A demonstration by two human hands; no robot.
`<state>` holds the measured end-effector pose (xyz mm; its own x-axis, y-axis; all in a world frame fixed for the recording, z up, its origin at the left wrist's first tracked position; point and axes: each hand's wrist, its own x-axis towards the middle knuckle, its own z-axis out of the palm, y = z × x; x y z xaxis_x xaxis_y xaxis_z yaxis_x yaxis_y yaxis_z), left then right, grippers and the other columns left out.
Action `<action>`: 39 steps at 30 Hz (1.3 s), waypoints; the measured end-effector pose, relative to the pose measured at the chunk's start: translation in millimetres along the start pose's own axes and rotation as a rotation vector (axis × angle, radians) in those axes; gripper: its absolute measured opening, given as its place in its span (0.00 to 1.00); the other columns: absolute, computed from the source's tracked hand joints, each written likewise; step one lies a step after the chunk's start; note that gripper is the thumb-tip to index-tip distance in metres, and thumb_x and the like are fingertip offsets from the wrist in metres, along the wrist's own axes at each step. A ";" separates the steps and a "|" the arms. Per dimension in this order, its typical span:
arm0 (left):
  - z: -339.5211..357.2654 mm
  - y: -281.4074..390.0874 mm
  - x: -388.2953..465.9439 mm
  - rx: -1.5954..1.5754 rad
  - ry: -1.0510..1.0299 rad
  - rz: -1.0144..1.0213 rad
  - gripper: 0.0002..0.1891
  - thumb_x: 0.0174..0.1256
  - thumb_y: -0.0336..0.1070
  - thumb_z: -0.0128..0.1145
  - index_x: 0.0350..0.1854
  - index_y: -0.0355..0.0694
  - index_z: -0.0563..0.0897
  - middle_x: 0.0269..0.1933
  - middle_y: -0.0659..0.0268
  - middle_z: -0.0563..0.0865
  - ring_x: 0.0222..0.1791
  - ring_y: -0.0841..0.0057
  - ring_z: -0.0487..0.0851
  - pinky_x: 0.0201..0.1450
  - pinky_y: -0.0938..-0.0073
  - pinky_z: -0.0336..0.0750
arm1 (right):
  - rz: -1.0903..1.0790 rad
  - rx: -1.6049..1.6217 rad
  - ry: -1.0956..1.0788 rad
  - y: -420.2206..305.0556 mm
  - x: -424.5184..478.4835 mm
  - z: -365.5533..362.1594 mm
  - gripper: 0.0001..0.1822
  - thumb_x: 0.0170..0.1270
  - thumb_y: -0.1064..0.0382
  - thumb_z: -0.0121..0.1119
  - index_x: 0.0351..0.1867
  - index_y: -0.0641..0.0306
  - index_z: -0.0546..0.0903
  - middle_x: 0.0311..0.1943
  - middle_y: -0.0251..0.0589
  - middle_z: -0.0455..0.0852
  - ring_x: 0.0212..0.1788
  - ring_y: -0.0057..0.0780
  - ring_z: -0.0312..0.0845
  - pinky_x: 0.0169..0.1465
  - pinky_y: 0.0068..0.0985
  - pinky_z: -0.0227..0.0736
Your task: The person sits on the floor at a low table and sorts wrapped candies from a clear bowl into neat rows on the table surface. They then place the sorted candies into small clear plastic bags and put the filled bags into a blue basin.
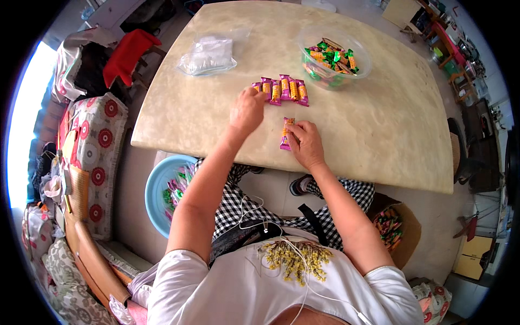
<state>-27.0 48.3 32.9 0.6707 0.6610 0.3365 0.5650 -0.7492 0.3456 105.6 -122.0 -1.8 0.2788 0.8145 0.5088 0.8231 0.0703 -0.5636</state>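
My left hand (247,109) is over the left end of a row of several purple-and-yellow wrapped snack bars (285,88) on the table. Its fingertips reach the leftmost wrapper; whether they grip it cannot be seen. Nearer to me, a single purple-wrapped bar (285,136) points away from me on the tabletop. The thumb and fingers of my right hand (307,143) rest on its right side. Behind the row stands a clear plastic bowl (362,69) of green- and purple-wrapped bars. A stack of clear plastic bags (211,53) lies at the far left.
The stone-look table (386,134) has its front edge just above my knees. On the floor at my left is a light-blue basin (156,174) with filled wrappers or packets. An open cardboard box (410,227) of wrapped bars stands at my right. A patterned sofa (97,142) is farther left.
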 end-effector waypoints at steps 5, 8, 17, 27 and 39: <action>3.7 -34.0 21.7 0.283 -0.088 0.138 0.19 0.61 0.30 0.56 0.54 0.54 0.81 0.56 0.64 0.79 0.62 0.67 0.75 0.52 0.59 0.75 | -0.009 -0.025 0.002 1.8 1.1 1.0 0.11 0.59 0.64 0.64 0.44 0.58 0.85 0.39 0.42 0.80 0.45 0.43 0.77 0.51 0.38 0.74; 6.0 -46.7 18.6 0.349 -0.035 0.194 0.18 0.60 0.29 0.57 0.52 0.55 0.81 0.55 0.67 0.79 0.62 0.69 0.75 0.51 0.62 0.73 | 0.008 -0.023 0.006 0.1 0.8 0.6 0.10 0.59 0.64 0.64 0.43 0.58 0.85 0.39 0.42 0.80 0.45 0.43 0.76 0.51 0.38 0.74; -32.9 -43.0 -10.4 0.192 -0.390 -0.096 0.09 0.60 0.42 0.63 0.35 0.43 0.81 0.47 0.59 0.83 0.49 0.59 0.82 0.49 0.58 0.75 | -0.001 -0.022 0.011 4.2 -1.1 4.3 0.11 0.59 0.65 0.65 0.44 0.57 0.84 0.41 0.41 0.80 0.47 0.43 0.76 0.52 0.37 0.74; -20.0 -6.0 -56.5 -0.140 -0.285 -0.083 0.05 0.60 0.34 0.59 0.35 0.40 0.81 0.44 0.54 0.81 0.46 0.53 0.81 0.49 0.56 0.77 | -0.014 -0.033 0.030 6.1 -0.2 5.1 0.11 0.59 0.67 0.65 0.44 0.58 0.85 0.40 0.39 0.81 0.45 0.41 0.77 0.51 0.36 0.75; 25.5 46.5 -59.7 -0.334 0.000 -0.042 0.07 0.57 0.33 0.63 0.33 0.35 0.80 0.38 0.51 0.81 0.40 0.51 0.81 0.43 0.55 0.79 | 0.005 -0.037 0.052 7.2 0.5 7.5 0.10 0.59 0.64 0.65 0.43 0.57 0.86 0.40 0.39 0.82 0.45 0.41 0.78 0.50 0.37 0.75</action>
<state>-28.4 -27.1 6.5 0.6501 0.6912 0.3156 0.4035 -0.6660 0.6274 107.9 -116.7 -10.5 0.3074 0.7838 0.5395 0.8391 0.0441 -0.5422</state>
